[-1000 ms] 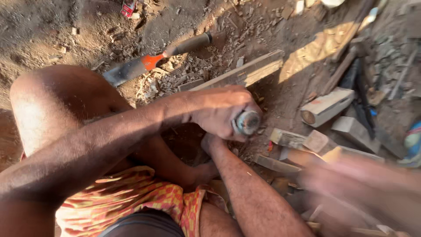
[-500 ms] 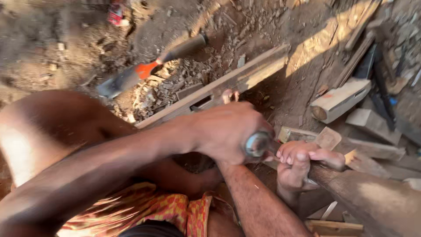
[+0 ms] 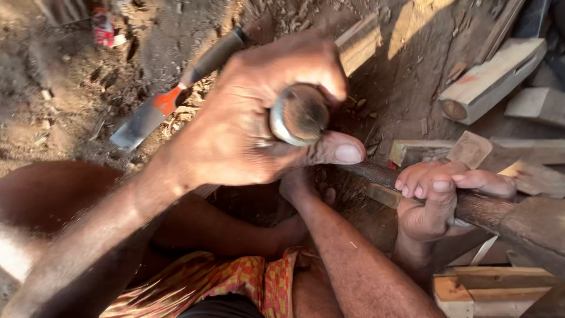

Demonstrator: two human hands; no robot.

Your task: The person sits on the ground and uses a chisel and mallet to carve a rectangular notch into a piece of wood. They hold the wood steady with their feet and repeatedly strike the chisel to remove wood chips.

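Head view: left hand [image 3: 235,118] clenched around a tool handle seen end-on, a round dark butt with a metal ring [image 3: 298,115], thumb laid along it. The rest of the tool is hidden behind the hand, so I can't tell its kind. Right hand [image 3: 438,200] wrapped tight around a dark wooden shaft [image 3: 500,212] that runs low across the right side, over the dirt ground [image 3: 70,88].

A chisel [image 3: 159,109] with flat blade, orange collar and dark handle lies untouched on the ground at upper left, well apart from both hands. Wood chips [image 3: 194,97] lie scattered around it, so some cutting looks done. Pale wood offcuts [image 3: 488,79] at upper right, a stacked pale block [image 3: 471,288] at bottom right.

Judgement: mid-work, both hands loaded. The contact point between tool and shaft is hidden, so progress on the shaft can't be read.
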